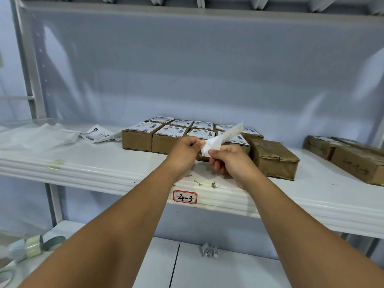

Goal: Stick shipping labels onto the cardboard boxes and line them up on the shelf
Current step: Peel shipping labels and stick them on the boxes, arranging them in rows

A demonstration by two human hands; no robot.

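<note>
Left hand [187, 147] and right hand [226, 159] meet above the front of a white shelf [83, 169], thumb and fingers of each pinching the near end of one shipping label [220, 138]. The white strip slants up and away to the right, its far end free in the air over the boxes. Directly behind the hands, labelled cardboard boxes [166, 134] sit edge to edge in two rows on the shelf, printed labels facing up. A bare cardboard box [274, 159] with a creased, torn top stands just right of that block, and two more brown boxes [353, 159] lie well apart near the right edge. Loose printed labels [97, 134] and a clear plastic sheet [37, 136] rest at the shelf's left. Paper scraps [207, 183] dot the front lip above a red-bordered tag [185, 197] reading "4-3". Tape rolls [54, 243] and a crumpled paper [209, 250] sit on the surface below.
</note>
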